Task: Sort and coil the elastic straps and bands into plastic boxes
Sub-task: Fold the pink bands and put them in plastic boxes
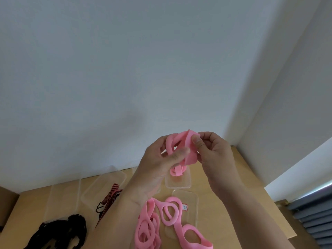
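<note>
- Pink flat elastic bands [152, 229] sprawl loose on the table at bottom centre.
- At mid-frame I hold one pink elastic band [192, 157] in the air. My left hand [158, 164] curls round its loops, and my right hand [213, 151] pinches its top edge.
- I am mid-coil, I judge. Next, keep the loops tight and lower them into the small clear plastic box [177, 186] just below.

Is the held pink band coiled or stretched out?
Coiled: the pink band sits bunched in loops between the left hand and right hand.
</note>
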A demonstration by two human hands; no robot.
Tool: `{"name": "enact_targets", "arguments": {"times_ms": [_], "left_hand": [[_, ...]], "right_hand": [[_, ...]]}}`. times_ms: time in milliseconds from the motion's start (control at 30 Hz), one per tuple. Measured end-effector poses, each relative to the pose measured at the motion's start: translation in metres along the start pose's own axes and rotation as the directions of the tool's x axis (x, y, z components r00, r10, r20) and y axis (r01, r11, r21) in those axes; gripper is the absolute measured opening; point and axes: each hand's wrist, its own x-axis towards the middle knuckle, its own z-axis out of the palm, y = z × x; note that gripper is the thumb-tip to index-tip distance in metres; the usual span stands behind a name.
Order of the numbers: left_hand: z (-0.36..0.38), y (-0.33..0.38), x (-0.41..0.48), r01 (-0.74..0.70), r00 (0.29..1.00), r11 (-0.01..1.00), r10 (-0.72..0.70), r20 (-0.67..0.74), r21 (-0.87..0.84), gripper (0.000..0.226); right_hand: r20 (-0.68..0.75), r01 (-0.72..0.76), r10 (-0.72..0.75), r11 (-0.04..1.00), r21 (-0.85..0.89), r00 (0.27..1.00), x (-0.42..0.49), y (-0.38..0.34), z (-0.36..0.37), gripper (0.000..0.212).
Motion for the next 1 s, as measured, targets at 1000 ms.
{"name": "enact_targets", "arguments": {"times_ms": [1000], "left_hand": [[-0.042,-0.012,0.012,0.156,0.987,0.988,-0.157,0.041,0.012,0.042]], "right_hand": [[0.296,-0.359,0.270,0.881,0.308,0.916,0.012,0.036,-0.015,0.024]]}}
